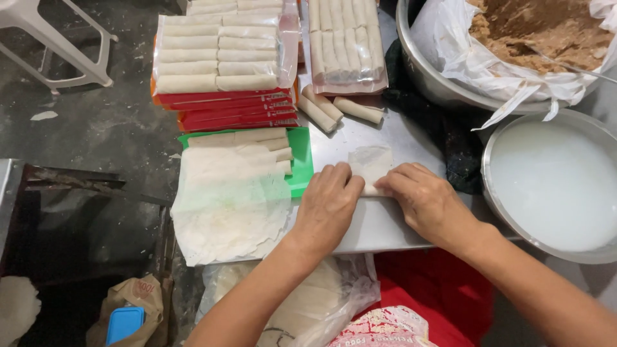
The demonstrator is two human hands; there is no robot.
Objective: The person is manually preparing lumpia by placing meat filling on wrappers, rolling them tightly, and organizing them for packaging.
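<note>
Left hand [329, 204] and right hand [421, 200], fingers curled flat, press one wrapper [371, 166] on the steel table [379, 225], side by side, pinning both roll ends evenly.

A small food-making kitchen: a metal worktable [379, 225] holds trays of rolled spring rolls [218, 54] at the far left, a filling bowl [450, 83] far right, and a wrapper stack [225, 205] near left.

Both forearms are bare from elbow to wrist with no sleeve in view, the left hand [328, 202] and the right hand [427, 199] carry no gloves, rings, watch or bracelet, and a red garment covers the lap.
</note>
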